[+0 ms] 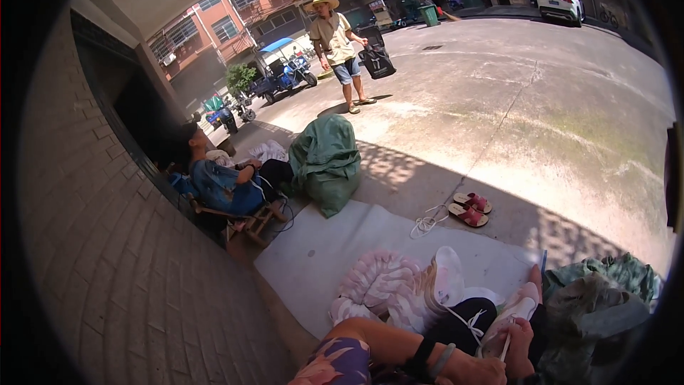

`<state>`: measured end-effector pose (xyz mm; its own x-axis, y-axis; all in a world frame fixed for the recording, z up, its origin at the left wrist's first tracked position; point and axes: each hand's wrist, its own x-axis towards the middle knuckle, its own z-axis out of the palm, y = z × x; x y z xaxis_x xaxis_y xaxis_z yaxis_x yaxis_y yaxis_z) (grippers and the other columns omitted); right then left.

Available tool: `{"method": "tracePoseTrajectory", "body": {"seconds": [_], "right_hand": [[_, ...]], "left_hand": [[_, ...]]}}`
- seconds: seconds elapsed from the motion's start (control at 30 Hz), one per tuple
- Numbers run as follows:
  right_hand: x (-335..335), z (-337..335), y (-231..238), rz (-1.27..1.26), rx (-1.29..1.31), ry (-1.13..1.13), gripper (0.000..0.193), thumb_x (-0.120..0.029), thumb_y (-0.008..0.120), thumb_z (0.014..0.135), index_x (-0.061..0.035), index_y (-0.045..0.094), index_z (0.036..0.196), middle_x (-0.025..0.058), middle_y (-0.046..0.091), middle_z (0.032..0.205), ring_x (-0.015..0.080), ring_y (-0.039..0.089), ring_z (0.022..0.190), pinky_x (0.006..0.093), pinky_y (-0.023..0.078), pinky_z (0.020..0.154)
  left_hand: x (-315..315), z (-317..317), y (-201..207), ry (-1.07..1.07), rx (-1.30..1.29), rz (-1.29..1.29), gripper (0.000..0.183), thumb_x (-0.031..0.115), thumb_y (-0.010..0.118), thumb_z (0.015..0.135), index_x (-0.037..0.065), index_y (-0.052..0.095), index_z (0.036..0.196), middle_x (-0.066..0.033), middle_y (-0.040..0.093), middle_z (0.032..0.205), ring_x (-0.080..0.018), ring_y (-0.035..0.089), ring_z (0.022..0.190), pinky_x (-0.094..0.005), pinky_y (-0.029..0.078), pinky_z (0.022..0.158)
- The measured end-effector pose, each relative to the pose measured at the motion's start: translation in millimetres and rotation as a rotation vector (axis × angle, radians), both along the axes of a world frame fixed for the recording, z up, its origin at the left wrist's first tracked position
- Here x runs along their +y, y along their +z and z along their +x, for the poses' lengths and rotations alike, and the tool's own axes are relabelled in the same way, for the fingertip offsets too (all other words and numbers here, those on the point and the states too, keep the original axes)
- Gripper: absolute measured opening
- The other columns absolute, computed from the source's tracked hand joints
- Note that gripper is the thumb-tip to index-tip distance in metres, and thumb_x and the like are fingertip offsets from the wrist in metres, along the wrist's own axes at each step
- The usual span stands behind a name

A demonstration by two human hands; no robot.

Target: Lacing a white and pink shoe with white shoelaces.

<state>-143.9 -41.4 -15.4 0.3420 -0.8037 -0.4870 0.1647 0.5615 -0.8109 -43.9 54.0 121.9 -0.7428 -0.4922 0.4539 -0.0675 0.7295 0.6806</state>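
Observation:
At the lower right, my left hand (pixel 476 370) is closed in a pinch on a white shoelace (pixel 506 347). My right hand (pixel 520 339) is closed close beside it, also at the lace, over the near end of a white and pink shoe (pixel 522 305). The shoe lies across my lap, and the fingers partly hide it. Untied white laces (pixel 469 325) trail over my dark-clothed leg. Left of my legs is a row of pink and white shoes (pixel 381 278), packed close together. A pale shoe (pixel 447 271) stands tilted at its right end.
A pale ground sheet (pixel 313 242) lies under the shoes. Beyond are pink sandals (pixel 470 209), a loose cord (pixel 427 222) and a full green sack (pixel 328 160). Crumpled sacking (pixel 591 306) sits at right. One person (pixel 228 182) sits left; another (pixel 335 46) stands holding a black bag (pixel 376 57).

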Motion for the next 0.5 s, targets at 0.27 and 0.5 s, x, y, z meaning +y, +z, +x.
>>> {"method": "tracePoseTrajectory", "body": {"seconds": [0.27, 0.5], "right_hand": [[-6.1, -10.0, 3.0, 0.081, -0.046, -0.198, 0.014, 0.001, 0.049, 0.075, -0.0058, 0.047, 0.087, 0.0042, 0.051, 0.060, 0.0100, 0.045, 0.041, 0.0236, 0.038, 0.034], [26.3, -27.2, 41.5, 0.000, -0.206, -0.019, 0.009, 0.001, 0.052, 0.078, -0.0035, 0.049, 0.086, 0.0053, 0.054, 0.066, 0.0149, 0.049, 0.049, 0.0263, 0.042, 0.045]], "left_hand": [[-8.8, 17.3, 24.2, 0.160, 0.148, -0.099, 0.016, 0.018, 0.058, 0.071, 0.005, 0.053, 0.064, -0.0120, 0.052, 0.066, -0.0291, 0.053, 0.063, -0.0394, 0.040, 0.062], [-29.4, 57.0, -85.1, 0.538, -0.002, 0.562, 0.020, 0.009, 0.052, 0.076, -0.001, 0.058, 0.093, -0.0172, 0.061, 0.078, -0.0247, 0.060, 0.068, -0.0333, 0.045, 0.062]]}}
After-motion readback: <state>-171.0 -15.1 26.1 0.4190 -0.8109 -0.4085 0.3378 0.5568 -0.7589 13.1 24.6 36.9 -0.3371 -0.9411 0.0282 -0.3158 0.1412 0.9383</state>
